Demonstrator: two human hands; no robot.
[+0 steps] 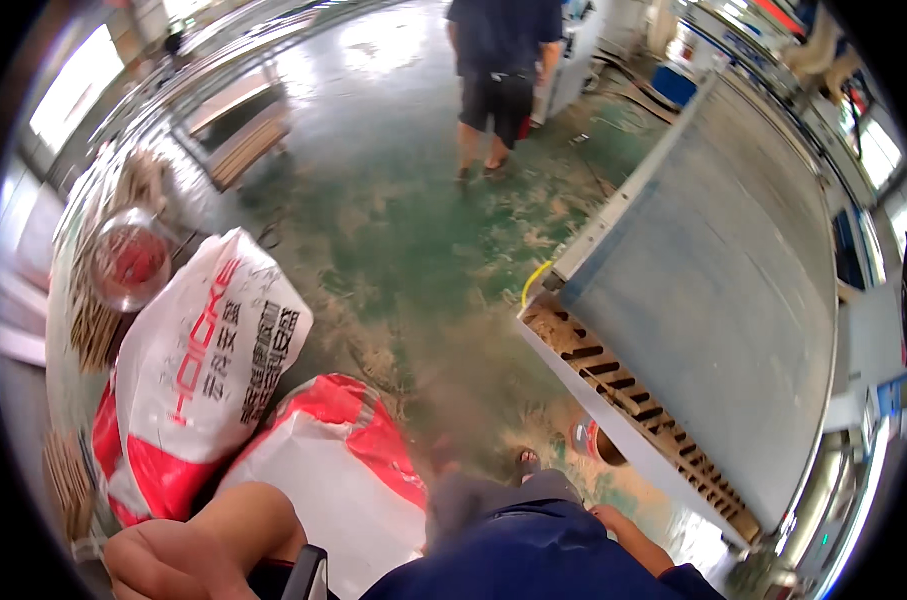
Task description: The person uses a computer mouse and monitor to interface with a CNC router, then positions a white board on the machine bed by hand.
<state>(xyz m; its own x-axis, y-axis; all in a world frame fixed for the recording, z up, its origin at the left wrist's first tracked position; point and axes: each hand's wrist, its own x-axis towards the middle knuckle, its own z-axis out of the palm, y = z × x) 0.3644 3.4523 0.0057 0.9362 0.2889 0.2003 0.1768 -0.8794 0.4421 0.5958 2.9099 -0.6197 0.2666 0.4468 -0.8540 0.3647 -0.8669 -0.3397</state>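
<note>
Left hand [188, 545] sits at 7 o'clock of the view, knuckles bent, fingers curled narrow over a dark slim object [308, 572] that pokes up at the lower edge; whether it truly grips this I cannot tell, the object being mostly cut off. Right hand [605, 516] shows only as a sliver at 5 o'clock, by the blue-clad hip; I cannot tell whether it is spread or closed.

Just beside the left hand, at 7 to 8 o'clock, lies a red-and-white woven plastic sack [318, 460], flat and slumped on the floor. Against it, at 9 o'clock, leans a fuller white sack with red print [208, 360], propped upright, probably by its own bulk. Farther out at 9 to 10 o'clock, a clear round container with red contents [128, 262] rests near bundles of thin wooden strips [91, 325].

At 3 o'clock stands a large grey flat panel on a slotted wooden frame [718, 290], tilted up at its far end. The green, sawdust-strewn concrete floor [413, 230] fills the middle. At 12 o'clock another person in dark shorts [501, 80] stands well apart.
</note>
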